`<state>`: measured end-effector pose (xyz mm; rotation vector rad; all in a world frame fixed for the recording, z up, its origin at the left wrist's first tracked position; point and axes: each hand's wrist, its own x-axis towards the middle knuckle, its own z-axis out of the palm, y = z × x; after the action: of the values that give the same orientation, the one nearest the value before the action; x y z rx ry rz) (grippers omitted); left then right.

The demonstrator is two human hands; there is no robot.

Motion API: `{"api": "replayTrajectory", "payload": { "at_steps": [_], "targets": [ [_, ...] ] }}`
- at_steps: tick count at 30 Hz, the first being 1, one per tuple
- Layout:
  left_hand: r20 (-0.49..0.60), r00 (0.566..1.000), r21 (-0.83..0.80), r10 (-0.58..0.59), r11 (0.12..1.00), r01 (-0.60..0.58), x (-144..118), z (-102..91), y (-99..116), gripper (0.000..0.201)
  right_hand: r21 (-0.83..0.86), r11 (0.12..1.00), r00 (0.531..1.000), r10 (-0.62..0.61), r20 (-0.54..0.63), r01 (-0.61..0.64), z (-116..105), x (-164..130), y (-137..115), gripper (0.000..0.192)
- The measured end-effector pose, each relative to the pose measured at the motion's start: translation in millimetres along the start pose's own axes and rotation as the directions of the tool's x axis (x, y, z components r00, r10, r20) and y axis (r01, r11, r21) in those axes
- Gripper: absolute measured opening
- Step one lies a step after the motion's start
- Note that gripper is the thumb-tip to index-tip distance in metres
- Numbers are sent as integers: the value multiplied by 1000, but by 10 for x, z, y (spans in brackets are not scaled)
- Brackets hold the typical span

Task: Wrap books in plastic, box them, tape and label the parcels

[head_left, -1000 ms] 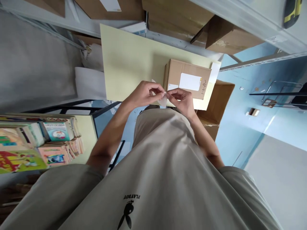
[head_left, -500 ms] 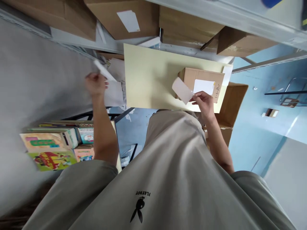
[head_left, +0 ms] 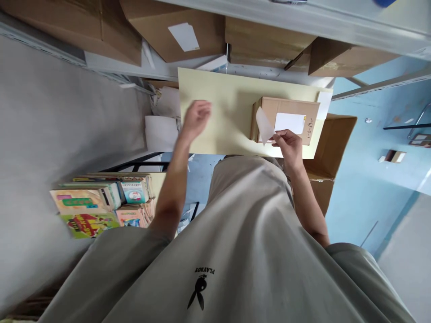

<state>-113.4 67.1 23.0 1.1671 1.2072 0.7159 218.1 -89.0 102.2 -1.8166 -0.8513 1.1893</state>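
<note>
My right hand (head_left: pixel 288 146) pinches the lower corner of a white paper label (head_left: pixel 264 125), which curls up and away from it. Just behind the label is a small cardboard box (head_left: pixel 292 105) on a pale yellow board (head_left: pixel 215 85); a white label (head_left: pixel 289 122) and handwriting show on its top. Over the board's left part hovers my left hand (head_left: pixel 198 119), blurred, with loosely bent fingers and nothing visible in them. A white strip (head_left: pixel 128 85) is in the air or against the wall to its left; I cannot tell which.
Large cardboard boxes (head_left: pixel 269 42) line the shelf behind the board. An open carton (head_left: pixel 336 143) stands at the right. Crumpled paper (head_left: pixel 168 101) and a white roll (head_left: pixel 161 133) lie left of the board. Stacked books (head_left: pixel 81 202) sit lower left.
My left hand has swung right, from beside the wall to over the board. The white strip near it has moved away from it. The label in my right hand has turned and curled.
</note>
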Motion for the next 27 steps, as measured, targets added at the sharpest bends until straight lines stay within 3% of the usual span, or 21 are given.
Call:
{"api": "replayTrajectory", "payload": {
  "at_steps": [2, 4, 6, 8, 13, 20, 27],
  "targets": [
    [139, 989, -18, 39, 999, -37, -235, 645, 152, 51, 8, 1000, 1000, -24, -16, 24, -39, 34, 44, 46],
    [285, 950, -75, 127, 991, -110, -484, 1196, 314, 50, 19, 999, 999, -45, -14, 45, -80, 51, 64, 48],
    [301, 935, -85, 188, 982, -170, -670, 1593, 421, 50, 20, 997, 997, -71, 1, 71, -123, 43, 53, 48],
    [254, 948, -56, 194, 981, -186, -763, 1836, 459, 49, 25, 994, 994, -104, 15, 103, -171, 13, 20, 47],
    [171, 979, -102, 113, 990, -96, -712, 2040, 446, 46, 52, 990, 990, -136, 34, 134, -372, -15, 15, 52],
    [173, 983, -130, -59, 988, 83, -625, 2202, 520, 69, 9, 998, 997, -63, -46, 64, -986, 353, 489, 59],
    [162, 980, -160, -118, 977, 144, -685, 2477, 587, 78, 114, 993, 999, -1, 54, -5, -1427, 497, 696, 57]
  ]
}}
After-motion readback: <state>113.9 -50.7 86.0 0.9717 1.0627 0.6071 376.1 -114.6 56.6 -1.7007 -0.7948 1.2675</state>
